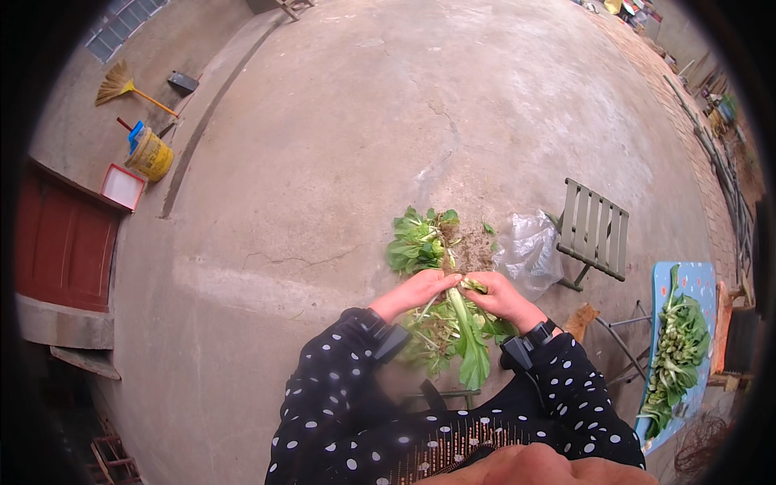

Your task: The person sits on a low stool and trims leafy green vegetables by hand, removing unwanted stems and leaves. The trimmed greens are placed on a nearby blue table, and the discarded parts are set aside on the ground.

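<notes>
My left hand grips the root end of a leafy green, which looks like bok choy; its pale stalk and broad leaf hang towards my lap. Close beside it, my right hand has its fingers closed around a yellowish-green leaf at the same root end. Beyond my hands, a heap of greens with roots lies on the concrete. Loose soil is scattered to its right. Under my hands are more loose leaves, partly covered by my wrists and the held plant.
A crumpled clear plastic bag lies by a slatted folding stool. Further right, a blue folding table carries a pile of greens. An orange furry shape is near its legs. Leftward are a yellow bucket and a broom.
</notes>
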Demonstrator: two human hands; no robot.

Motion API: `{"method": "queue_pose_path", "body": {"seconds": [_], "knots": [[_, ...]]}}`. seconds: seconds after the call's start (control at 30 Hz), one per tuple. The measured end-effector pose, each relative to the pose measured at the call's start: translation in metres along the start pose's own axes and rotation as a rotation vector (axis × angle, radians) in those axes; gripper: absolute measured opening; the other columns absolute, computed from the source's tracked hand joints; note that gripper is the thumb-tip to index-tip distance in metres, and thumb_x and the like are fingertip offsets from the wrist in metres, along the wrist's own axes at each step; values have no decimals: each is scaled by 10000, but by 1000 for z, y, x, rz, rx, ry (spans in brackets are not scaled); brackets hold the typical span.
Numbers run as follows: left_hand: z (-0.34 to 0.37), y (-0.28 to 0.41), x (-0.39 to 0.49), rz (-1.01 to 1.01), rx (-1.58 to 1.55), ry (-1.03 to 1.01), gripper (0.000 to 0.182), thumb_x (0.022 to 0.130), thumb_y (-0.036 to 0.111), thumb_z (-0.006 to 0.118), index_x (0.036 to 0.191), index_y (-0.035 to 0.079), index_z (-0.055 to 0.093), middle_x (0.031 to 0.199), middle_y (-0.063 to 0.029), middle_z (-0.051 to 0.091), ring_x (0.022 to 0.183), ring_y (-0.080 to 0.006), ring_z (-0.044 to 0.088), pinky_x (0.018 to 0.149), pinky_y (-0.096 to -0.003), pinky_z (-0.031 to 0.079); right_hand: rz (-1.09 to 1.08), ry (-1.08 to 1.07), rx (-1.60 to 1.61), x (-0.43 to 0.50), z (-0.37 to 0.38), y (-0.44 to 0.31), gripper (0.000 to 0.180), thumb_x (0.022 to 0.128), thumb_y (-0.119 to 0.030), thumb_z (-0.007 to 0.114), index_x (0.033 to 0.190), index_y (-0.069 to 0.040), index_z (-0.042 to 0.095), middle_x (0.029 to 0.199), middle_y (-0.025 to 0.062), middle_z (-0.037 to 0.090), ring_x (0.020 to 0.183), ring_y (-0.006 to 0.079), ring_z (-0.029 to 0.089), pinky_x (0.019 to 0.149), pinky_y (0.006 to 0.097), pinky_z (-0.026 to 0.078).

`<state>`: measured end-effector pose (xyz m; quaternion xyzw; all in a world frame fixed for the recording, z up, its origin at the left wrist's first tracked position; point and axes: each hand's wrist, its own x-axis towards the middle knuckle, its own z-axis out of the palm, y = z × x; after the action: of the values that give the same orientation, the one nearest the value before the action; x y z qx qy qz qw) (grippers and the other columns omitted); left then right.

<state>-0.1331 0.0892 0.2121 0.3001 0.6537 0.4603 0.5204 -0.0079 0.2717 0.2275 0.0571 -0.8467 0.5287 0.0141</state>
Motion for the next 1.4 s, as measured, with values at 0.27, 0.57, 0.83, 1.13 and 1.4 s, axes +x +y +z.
{"method": "queue_pose_path", "body": {"seconds": [0.27,0.57,0.83,1.13,1.4], "knots": [[1,4,-1,-12,-237,53,454,956,436,507,925,8,656,788,-34,593,731,-108,519,633,-275,428,259,80,601,2,11,-3,155,911,-171,604,976,-32,632,801,-12,615,707,80,556,635,254,458],[-8,3,-2,9,-196,390,451,929,420,562,881,-20,650,860,-49,640,781,-121,541,701,-301,441,281,412,782,11,-23,2,271,971,-290,524,853,-51,572,720,15,596,597,92,561,589,234,469],[-11,-12,10,-157,220,465,549,888,482,545,792,-51,639,747,-185,621,715,-276,576,682,-374,433,145,100,-165,4,1,-10,390,790,-304,749,1025,-66,548,833,133,620,722,307,620,653,379,506],[-8,-23,15,-176,299,384,583,884,519,496,863,-38,667,903,-248,656,899,-391,608,782,-451,445,-34,3,-406,9,9,-11,235,774,-209,709,967,-105,623,811,114,623,746,336,621,633,390,499],[8,-56,33,-16,447,440,568,896,533,454,771,11,640,836,-219,632,834,-414,601,735,-494,457,-156,44,-686,9,18,-6,335,632,-135,705,943,-77,594,789,91,605,692,302,624,600,402,510]]}}
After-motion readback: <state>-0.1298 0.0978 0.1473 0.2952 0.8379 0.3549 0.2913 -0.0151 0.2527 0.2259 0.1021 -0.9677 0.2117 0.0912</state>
